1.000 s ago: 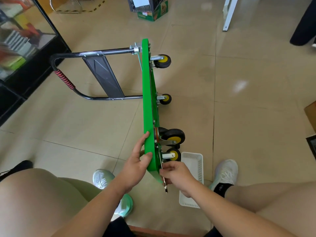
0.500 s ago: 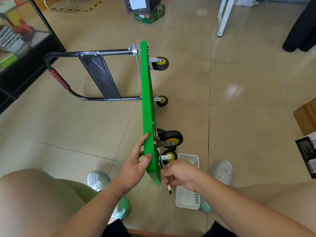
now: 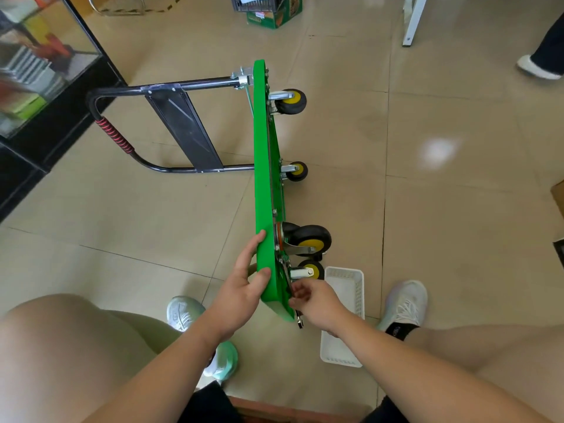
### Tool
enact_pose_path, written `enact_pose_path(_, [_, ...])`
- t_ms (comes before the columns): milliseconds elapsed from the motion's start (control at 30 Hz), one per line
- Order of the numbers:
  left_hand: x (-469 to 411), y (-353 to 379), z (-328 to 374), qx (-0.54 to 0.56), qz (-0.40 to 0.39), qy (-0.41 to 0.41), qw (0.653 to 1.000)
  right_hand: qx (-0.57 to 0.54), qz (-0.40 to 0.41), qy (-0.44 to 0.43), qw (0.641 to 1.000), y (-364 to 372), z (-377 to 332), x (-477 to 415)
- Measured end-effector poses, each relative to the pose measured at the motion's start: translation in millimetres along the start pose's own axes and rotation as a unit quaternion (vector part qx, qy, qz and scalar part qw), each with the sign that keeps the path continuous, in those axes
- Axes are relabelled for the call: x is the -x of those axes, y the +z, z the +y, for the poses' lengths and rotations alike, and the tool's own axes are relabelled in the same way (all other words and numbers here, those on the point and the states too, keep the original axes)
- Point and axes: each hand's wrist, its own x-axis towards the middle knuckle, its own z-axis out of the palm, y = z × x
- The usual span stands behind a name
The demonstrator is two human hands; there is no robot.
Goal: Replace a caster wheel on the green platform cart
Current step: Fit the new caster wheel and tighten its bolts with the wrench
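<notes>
The green platform cart (image 3: 263, 178) stands on its long edge on the tiled floor, its deck facing left and its underside facing right. Several black casters with yellow hubs stick out to the right; the nearest small one (image 3: 312, 270) sits just below a bigger swivel caster (image 3: 309, 240). My left hand (image 3: 242, 288) grips the near end of the deck, thumb over its edge. My right hand (image 3: 314, 303) holds a slim metal wrench (image 3: 298, 320) against the underside by the nearest caster's mount; the wrench's upper part is hidden behind my fingers.
A white plastic basket (image 3: 346, 312) lies on the floor right of the cart, between my shoes. The black folding handle (image 3: 119, 138) with red grip lies out to the left. A glass display cabinet (image 3: 36, 71) stands far left. Another person's foot (image 3: 537, 68) is at far right.
My right hand has shifted slightly up along the wrench, toward the nearest caster's mount. The camera view has drifted a little; my left hand keeps its grip on the deck.
</notes>
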Motion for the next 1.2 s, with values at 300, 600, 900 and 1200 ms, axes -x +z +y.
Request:
enact_pose_path(300, [-0.8, 1.6, 3.2, -0.002, 0.006, -0.016, 1.000, -0.037, 0.003, -0.010, 0.999, 8.0, -0.6, -3.0])
enact_pose_path(600, [0.0, -4.5, 2.6, -0.019, -0.010, 0.011, 1.000, -0.139, 0.011, 0.053, 0.989, 15.4, -2.6, 9.8])
enact_pose_path(900, [-1.3, -9.5, 0.0, -0.018, -0.022, 0.021, 0.999, -0.241, -0.015, 0.125, 0.962, 7.4, -25.7, 20.4])
enact_pose_path(1200, [-1.3, -8.7, 0.2, -0.005, -0.021, 0.018, 1.000, -0.177, -0.063, 0.109, 0.976, 0.5, -11.4, 23.8])
